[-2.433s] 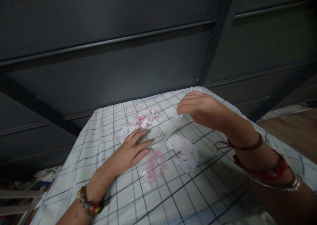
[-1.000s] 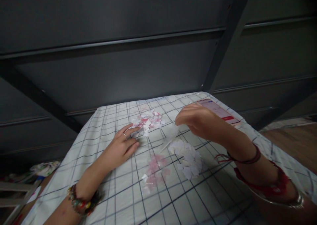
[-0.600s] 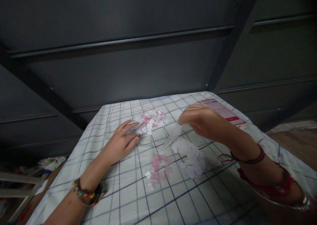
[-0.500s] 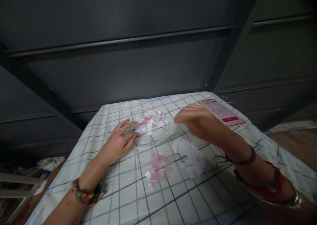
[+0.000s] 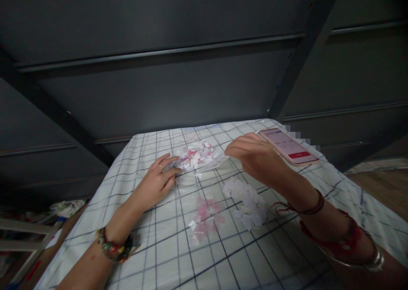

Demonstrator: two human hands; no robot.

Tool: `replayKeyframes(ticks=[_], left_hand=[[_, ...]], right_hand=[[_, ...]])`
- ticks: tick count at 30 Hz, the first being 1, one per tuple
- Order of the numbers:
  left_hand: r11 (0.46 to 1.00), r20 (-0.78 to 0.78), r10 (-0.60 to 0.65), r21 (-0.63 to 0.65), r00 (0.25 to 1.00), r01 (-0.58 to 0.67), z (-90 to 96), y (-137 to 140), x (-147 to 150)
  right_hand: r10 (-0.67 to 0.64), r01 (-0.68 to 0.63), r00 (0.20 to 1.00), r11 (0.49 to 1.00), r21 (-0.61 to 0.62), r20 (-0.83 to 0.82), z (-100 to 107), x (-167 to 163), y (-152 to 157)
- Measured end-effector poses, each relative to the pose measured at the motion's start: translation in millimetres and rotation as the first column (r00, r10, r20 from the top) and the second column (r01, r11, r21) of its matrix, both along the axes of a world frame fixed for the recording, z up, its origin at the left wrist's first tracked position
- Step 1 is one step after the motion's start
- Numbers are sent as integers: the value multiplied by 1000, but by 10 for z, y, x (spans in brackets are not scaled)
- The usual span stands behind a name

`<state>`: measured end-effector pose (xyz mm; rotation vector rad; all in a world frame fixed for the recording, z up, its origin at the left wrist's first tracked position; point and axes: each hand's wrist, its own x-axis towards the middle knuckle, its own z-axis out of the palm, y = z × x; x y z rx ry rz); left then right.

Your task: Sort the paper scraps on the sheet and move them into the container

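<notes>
A mixed heap of white and pink paper scraps (image 5: 199, 153) lies on a clear plastic sheet or bag (image 5: 214, 164); which of the two I cannot tell. My right hand (image 5: 247, 152) pinches the plastic at its right end, slightly raised. My left hand (image 5: 162, 176) rests at the left side of the heap, fingers apart and fingertips touching the plastic or the scraps. Nearer to me are a small pile of pink translucent scraps (image 5: 207, 217) and, to its right, a pile of white scraps (image 5: 247, 203).
A checked cloth (image 5: 153, 247) covers the table. At the right edge lies a phone (image 5: 288, 145) with its screen lit. Dark metal panels (image 5: 159, 94) rise behind the table. Down on the left stands a pale slatted frame (image 5: 25, 234).
The plastic has been drawn up closer against the mixed heap, its loose front edge now nearer the scraps. Both hands stay almost in place; the view has shifted slightly.
</notes>
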<state>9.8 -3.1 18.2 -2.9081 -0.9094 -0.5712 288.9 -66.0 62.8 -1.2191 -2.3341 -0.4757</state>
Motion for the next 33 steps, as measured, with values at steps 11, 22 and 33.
replayKeyframes(ticks=[11, 22, 33], left_hand=[[998, -44, -32, -52, 999, 29, -3, -17, 18], [997, -37, -41, -73, 998, 38, 9, -26, 23], [997, -64, -75, -40, 995, 73, -45, 1, 10]], right_hand=[[-17, 17, 1000, 997, 70, 7, 8, 93, 25], [-22, 23, 1000, 994, 111, -12, 15, 180, 41], [39, -39, 999, 999, 3, 27, 80, 273, 18]])
